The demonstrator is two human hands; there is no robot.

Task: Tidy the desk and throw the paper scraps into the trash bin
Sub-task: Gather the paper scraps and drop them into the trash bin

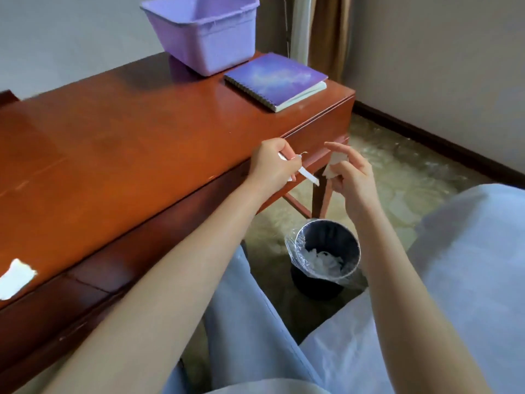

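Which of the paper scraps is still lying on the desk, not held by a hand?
The white scrap at the desk's near left edge; the others are held in the left hand and right hand.

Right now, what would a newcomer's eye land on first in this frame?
Two bare hands at the desk's front edge, the left hand and right hand each pinching white paper scraps. Directly below stands the lined trash bin; a purple basket and notebook sit at the desk's far end.

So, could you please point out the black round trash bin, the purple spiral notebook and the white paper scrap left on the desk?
black round trash bin [326,226]: head view, far rim.
purple spiral notebook [277,78]: head view, cover centre.
white paper scrap [15,277]: head view, its middle.
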